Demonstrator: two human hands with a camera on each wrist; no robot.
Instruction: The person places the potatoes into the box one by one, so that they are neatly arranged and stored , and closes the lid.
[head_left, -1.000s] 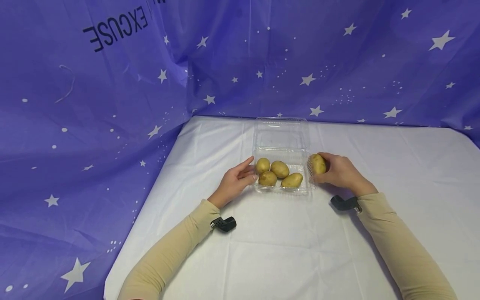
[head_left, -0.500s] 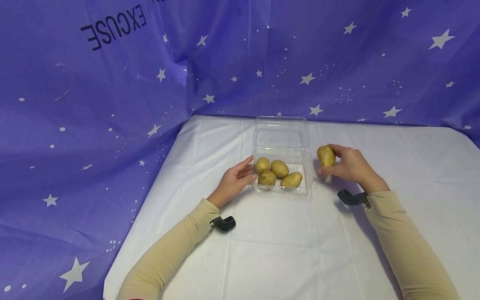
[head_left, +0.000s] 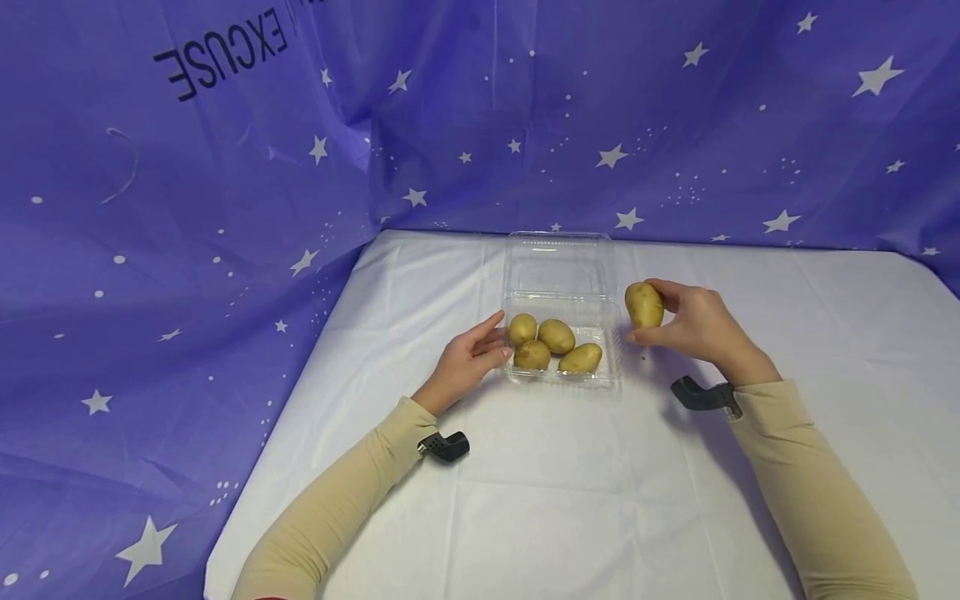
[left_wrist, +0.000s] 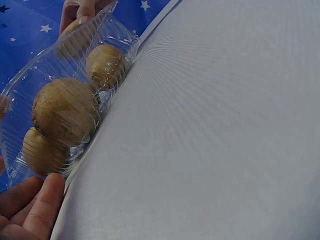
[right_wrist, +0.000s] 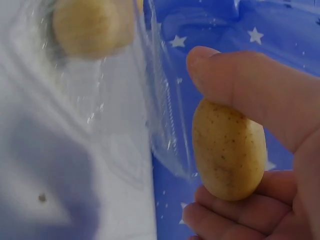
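A clear plastic clamshell box (head_left: pixel 609 367) lies with its lid (head_left: pixel 561 271) folded back. Inside its tray sit several yellow-brown potatoes (head_left: pixel 557 337), bunched mostly to the left. My left hand (head_left: pixel 467 367) rests at the tray's left side, fingers extended and touching the wall; the left wrist view shows its fingertips (left_wrist: pixel 47 200) beside the plastic. Pinched between thumb and fingers, another potato (right_wrist: pixel 230 150) is held by my right hand (head_left: pixel 693 325) just right of the tray, above the table. In the left wrist view this potato (left_wrist: pixel 75 42) shows through the box wall.
A white cloth (head_left: pixel 540 500) covers the table. Purple fabric with white stars (head_left: pixel 480 108) hangs behind and to the left. A small dark speck (head_left: pixel 643 358) lies on the cloth right of the box. Each wrist bears a black mount (head_left: pixel 447 447).
My right hand has lifted the potato away from the tray's right side, moving right and up, then slightly back left. My left hand has stayed at the box.
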